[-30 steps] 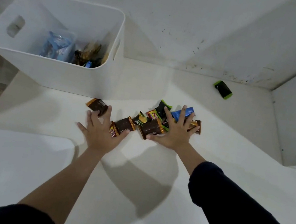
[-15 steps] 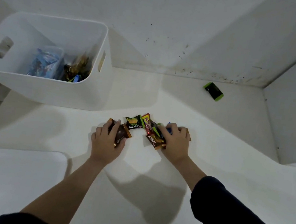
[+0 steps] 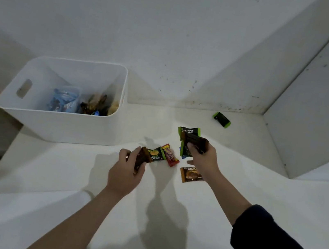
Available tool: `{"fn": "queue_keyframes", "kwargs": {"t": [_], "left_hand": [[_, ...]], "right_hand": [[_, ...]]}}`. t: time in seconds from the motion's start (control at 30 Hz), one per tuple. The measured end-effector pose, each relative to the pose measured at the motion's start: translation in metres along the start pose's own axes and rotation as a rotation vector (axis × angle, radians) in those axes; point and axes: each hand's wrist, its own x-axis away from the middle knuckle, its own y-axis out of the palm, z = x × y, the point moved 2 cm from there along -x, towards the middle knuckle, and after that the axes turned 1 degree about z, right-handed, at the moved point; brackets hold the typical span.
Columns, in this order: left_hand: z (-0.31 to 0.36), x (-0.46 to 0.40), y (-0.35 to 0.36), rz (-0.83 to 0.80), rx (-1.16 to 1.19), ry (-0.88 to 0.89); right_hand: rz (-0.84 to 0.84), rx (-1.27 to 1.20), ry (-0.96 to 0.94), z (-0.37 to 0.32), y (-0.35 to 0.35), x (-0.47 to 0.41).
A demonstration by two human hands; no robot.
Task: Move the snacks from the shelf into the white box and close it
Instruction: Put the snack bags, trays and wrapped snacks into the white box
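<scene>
My left hand (image 3: 124, 172) has its fingers curled round a brown packet (image 3: 141, 159), gripping it just above the shelf (image 3: 236, 179). Right off those fingertips lies a black-and-green packet (image 3: 156, 155) reading "Nexta", and touching its far side a red one (image 3: 170, 155) whose print is too blurred for me to read. My right hand (image 3: 203, 159) grips a small bunch lifted off the shelf: a dark brown packet (image 3: 196, 141) across my fingers and, behind it, a green-edged black packet (image 3: 189, 131) with "nextar" printed on it; a bit of blue shows under my thumb. Just below my right palm an orange-brown packet (image 3: 191, 175) marked "Nexta" lies flat on the shelf. Beyond my left fingers, further back, stands the white box (image 3: 58, 124), open, with blue and brown packets already in its bottom. Well beyond my right fingers, near the back wall, lies a lone black-and-green packet (image 3: 222, 119).
</scene>
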Motion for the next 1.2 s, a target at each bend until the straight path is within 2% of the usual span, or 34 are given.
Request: {"fn": "queue_keyframes", "kwargs": {"t": [0.23, 0.3, 0.43, 0.5, 0.67, 0.77, 0.9, 1.0, 1.2], "left_hand": [[-0.016, -0.067, -0.105, 0.356, 0.171, -0.099], [-0.029, -0.091, -0.133, 0.394, 0.191, -0.163], [-0.059, -0.135, -0.166, 0.352, 0.212, -0.285], [-0.071, -0.153, -0.169, 0.279, 0.220, -0.327], [-0.111, -0.172, -0.143, -0.001, 0.153, -0.415], [-0.126, -0.171, -0.133, -0.032, 0.162, -0.434], [-0.122, -0.168, -0.134, 0.137, 0.166, -0.384], [-0.116, -0.160, -0.135, 0.209, 0.109, -0.277], [-0.110, -0.136, -0.125, 0.278, -0.289, -0.075]], "right_hand": [[-0.069, -0.084, -0.126, -0.088, 0.077, 0.020], [-0.098, -0.071, -0.180, -0.111, 0.105, 0.020], [-0.092, 0.035, -0.337, -0.145, 0.161, 0.012], [-0.074, 0.107, -0.365, -0.152, 0.186, 0.005], [-0.107, 0.299, -0.298, -0.149, 0.226, -0.007], [-0.132, 0.267, -0.259, -0.140, 0.230, -0.010], [-0.131, 0.197, -0.281, -0.126, 0.227, -0.011], [-0.063, 0.158, -0.313, -0.120, 0.220, -0.007], [0.010, 0.318, -0.375, -0.076, 0.182, 0.012]]}}
